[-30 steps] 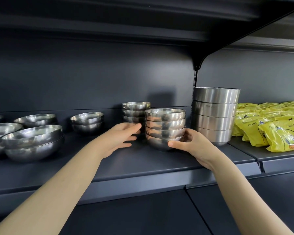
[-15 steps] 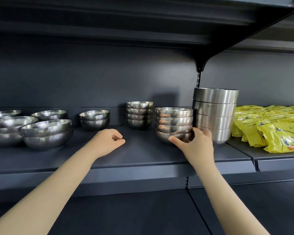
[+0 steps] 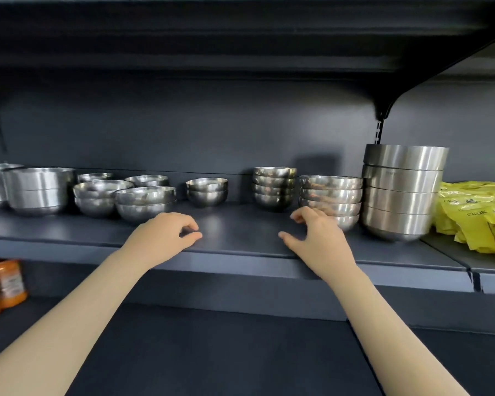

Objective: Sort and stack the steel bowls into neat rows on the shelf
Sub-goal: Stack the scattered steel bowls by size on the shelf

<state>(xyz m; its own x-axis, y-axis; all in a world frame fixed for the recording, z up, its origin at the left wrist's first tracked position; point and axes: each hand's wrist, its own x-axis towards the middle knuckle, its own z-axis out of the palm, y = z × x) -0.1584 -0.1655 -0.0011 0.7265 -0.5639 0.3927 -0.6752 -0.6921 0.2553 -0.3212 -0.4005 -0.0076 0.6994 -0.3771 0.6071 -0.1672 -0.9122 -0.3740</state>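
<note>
Polished steel bowls [image 3: 145, 200] stand along the dark shelf [image 3: 240, 247]: round-bottomed, mirror-bright, nested. A four-bowl stack [image 3: 330, 192] sits right of centre, a narrower stack [image 3: 274, 185] behind it to the left, and a pair [image 3: 207, 191] is further left. The left hand [image 3: 166, 232] is over the shelf front, fingers loosely curled, holding nothing. The right hand [image 3: 317, 237] is just before the four-bowl stack, fingers loosely bent, gripping nothing; contact with the stack is unclear.

Silver steel bowls [image 3: 330, 192] on dark blue-grey shelf [image 3: 240, 238]; yellow packets [image 3: 477, 212] right, orange jars [image 3: 3, 287] below left.
</note>
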